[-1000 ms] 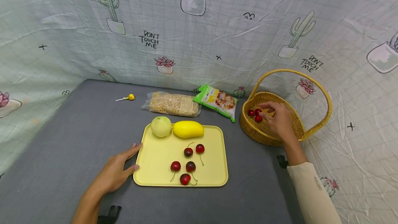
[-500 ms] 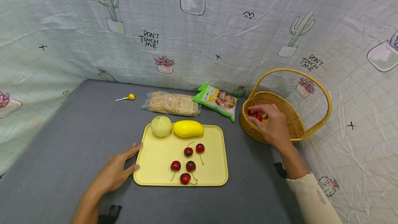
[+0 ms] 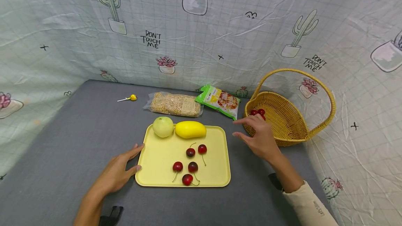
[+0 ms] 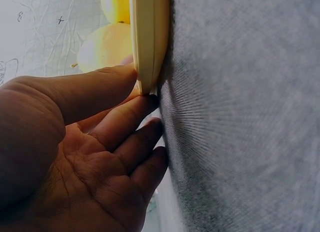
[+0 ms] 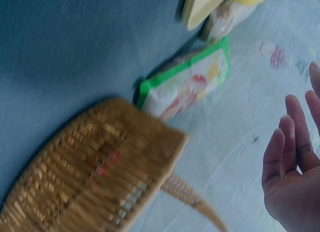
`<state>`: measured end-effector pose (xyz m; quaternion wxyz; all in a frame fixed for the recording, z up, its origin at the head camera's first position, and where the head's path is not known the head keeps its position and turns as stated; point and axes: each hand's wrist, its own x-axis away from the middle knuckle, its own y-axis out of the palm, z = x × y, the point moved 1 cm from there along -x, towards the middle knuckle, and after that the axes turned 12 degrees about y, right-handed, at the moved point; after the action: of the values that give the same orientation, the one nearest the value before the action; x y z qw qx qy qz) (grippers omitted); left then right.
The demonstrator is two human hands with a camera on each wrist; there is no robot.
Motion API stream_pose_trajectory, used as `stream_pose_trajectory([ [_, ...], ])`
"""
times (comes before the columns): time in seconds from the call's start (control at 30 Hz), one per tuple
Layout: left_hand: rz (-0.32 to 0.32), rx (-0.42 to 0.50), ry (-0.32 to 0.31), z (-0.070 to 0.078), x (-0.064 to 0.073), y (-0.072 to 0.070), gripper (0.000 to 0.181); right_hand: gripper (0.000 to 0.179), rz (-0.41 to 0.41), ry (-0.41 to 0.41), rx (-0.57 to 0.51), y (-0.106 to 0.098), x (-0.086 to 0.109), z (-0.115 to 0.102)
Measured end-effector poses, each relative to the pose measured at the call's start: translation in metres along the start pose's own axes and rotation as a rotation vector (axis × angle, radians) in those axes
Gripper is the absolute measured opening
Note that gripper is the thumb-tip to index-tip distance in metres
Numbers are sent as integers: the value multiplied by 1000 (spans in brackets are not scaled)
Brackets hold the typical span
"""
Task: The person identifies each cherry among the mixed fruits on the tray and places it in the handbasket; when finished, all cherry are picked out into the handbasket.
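Observation:
My left hand [image 3: 114, 173] rests at the left edge of a yellow tray [image 3: 157, 163], thumb and fingertips touching its rim [image 4: 142, 46]. Several dark red cherries with stems lie on the tray, among them a front cherry [image 3: 187, 179]. A pale green round fruit [image 3: 163, 127] and a yellow mango [image 3: 190, 129] sit along its back edge. My right hand [image 3: 259, 137] is in the air between tray and wicker basket [image 3: 289, 121], thumb and fingers spread apart with nothing between them. Red cherries [image 3: 261, 112] lie in the basket's left end, partly hidden by that hand.
Behind the tray lie a clear bag of grains [image 3: 176, 104] and a green and white food packet [image 3: 220, 102]. A yellow lollipop [image 3: 133, 97] lies at the back left. The basket's tall handle [image 3: 333, 104] arches up at the right. A patterned cloth [image 3: 220, 27] hangs behind.
My right hand has moved out of the basket, leftward and toward me, and its thumb and fingers have spread wider. The left hand and the tray have stayed put.

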<state>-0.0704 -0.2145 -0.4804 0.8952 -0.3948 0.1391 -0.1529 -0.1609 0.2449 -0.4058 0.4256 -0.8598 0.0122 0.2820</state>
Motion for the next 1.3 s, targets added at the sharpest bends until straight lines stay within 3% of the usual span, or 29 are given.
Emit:
stream_pose_trajectory([
  [0.63,-1,2,3,1,1,-1,75,37,-270,15,-41,53,15,-42],
  [0.97,-8,5,-7,1,0,-2,75,40,-468,109,54,73,13,-53],
  [1.3,-9,-6,-9,1,0,-2,75,34,-520,95,166,90,9,-53],
])
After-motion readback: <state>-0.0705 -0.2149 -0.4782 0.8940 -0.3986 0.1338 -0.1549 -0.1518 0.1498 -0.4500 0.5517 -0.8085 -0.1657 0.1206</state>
